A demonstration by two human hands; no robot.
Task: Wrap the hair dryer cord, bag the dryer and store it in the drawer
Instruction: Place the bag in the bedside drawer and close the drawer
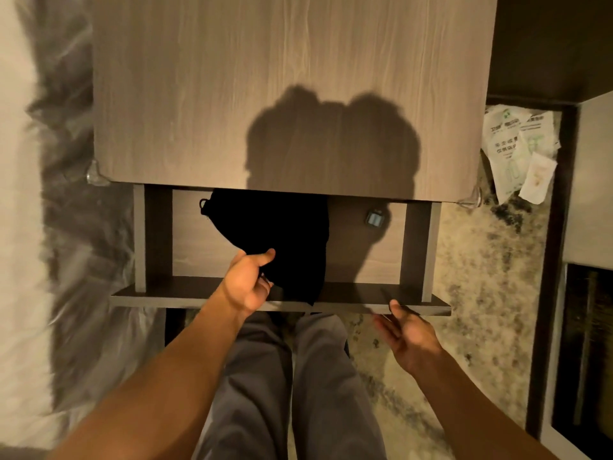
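Observation:
A black cloth bag (pixel 275 234) lies in the pulled-out drawer (pixel 199 237) under the wooden tabletop (pixel 282 78). Its near corner hangs over the drawer's front panel (pixel 166 298). The hair dryer and its cord are hidden, presumably inside the bag. My left hand (pixel 247 282) grips the bag's near edge, thumb on top. My right hand (pixel 409 336) is open, palm up, with its fingertips at the underside of the drawer front on the right.
A small grey-blue object (pixel 374 218) lies at the back right of the drawer. White paper packets (pixel 517 151) lie on the mottled carpet to the right of the table. A dark cabinet (pixel 587 343) stands at the right edge. My legs are below the drawer.

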